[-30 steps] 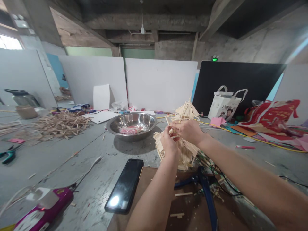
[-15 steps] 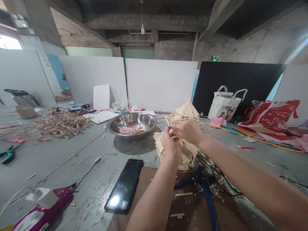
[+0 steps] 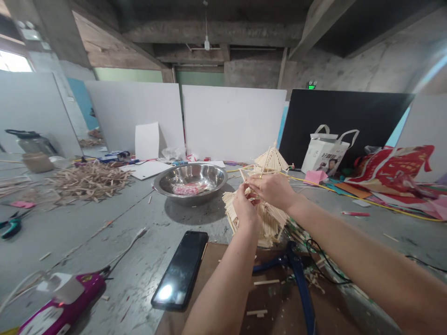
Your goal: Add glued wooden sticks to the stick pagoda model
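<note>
A black smartphone [image 3: 179, 270] lies flat beside a brown board [image 3: 279, 304], which seems to shield the grey surface [image 3: 136, 260] from scraps. A blue-handled hand tool [image 3: 302, 284] rests open on the board among short stick offcuts [image 3: 267, 282], apparently kept within reach for trimming. Just beyond, a model of pale wooden sticks [image 3: 272, 221] stands under both hands of a worker. The left hand [image 3: 246, 209] and right hand [image 3: 274, 190] meet at its upper part, likely to steady a small joint from two sides; the fingertips bunch closely, but whether either grip pinches a stick cannot be told. A steel basin [image 3: 190, 199] holding clear plastic packaging sits to the left, near a loose stick pile [image 3: 91, 181]. Behind the hands rises a peaked stick structure [image 3: 271, 160], with upright white panels [image 3: 233, 121] farther back, perhaps screening the workspace.
</note>
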A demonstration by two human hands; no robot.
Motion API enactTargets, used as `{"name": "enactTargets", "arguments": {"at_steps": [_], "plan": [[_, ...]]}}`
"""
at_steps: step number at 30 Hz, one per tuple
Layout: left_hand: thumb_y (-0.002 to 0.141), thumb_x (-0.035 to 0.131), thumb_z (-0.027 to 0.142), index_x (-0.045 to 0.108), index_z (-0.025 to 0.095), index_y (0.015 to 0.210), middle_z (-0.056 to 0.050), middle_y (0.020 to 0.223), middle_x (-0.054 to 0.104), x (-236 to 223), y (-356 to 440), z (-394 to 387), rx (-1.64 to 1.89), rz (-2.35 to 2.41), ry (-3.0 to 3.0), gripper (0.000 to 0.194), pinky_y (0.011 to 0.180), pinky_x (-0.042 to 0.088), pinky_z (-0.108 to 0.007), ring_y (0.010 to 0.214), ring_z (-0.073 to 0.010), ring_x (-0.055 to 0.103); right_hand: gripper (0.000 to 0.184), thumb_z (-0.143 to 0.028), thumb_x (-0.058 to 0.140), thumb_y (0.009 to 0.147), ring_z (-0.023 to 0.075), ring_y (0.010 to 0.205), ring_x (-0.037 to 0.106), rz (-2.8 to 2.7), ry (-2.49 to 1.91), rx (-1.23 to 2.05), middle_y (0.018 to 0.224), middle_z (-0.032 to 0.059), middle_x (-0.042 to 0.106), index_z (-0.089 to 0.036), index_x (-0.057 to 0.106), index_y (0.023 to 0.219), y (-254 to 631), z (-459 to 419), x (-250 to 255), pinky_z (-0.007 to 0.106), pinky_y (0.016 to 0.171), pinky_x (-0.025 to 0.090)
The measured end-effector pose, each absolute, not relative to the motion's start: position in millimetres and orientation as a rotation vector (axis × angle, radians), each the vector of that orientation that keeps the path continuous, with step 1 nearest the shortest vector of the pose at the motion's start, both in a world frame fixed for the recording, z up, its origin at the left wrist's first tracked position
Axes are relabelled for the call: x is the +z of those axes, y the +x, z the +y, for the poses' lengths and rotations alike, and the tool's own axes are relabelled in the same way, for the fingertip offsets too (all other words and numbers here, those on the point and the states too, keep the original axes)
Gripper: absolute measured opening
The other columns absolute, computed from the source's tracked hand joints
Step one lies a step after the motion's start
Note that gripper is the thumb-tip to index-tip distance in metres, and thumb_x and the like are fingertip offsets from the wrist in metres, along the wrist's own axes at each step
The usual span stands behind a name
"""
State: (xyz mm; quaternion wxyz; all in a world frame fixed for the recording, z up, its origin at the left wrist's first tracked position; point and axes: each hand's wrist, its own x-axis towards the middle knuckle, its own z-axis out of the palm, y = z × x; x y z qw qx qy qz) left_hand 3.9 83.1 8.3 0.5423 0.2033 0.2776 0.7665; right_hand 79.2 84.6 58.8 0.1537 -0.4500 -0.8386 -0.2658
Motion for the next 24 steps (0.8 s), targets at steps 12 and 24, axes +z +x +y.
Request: {"name": "enactTargets", "arguments": {"at_steps": [12, 24], "plan": [[0.063, 0.050, 0.033, 0.059, 0.015, 0.075, -0.002, 0.072, 0.056, 7, 4, 84, 1.818, 0.650, 0.473, 0.023, 0.042, 0.032, -0.017, 0.051, -0.0061, 0.047, 0.031, -0.031, 0.035, 0.081, 0.0137, 0.079, 0.055, -2.378, -1.313, -0.663, 0.087, 0.0043, 0.064, -0.022, 0.056, 0.103, 78, 83, 60, 0.024, 0.063, 0.037], [0.065, 0.049, 0.034, 0.054, 0.017, 0.078, -0.001, 0.074, 0.054, 7, 4, 83, 1.851, 0.658, 0.529, 0.022, 0.043, 0.033, -0.017, 0.055, -0.0073, 0.048, 0.034, -0.033, 0.039, 0.079, 0.0170, 0.089, 0.051, -2.287, -1.116, -0.670, 0.098, 0.0059, 0.061, -0.018, 0.054, 0.105, 83, 72, 65, 0.028, 0.073, 0.038]]}}
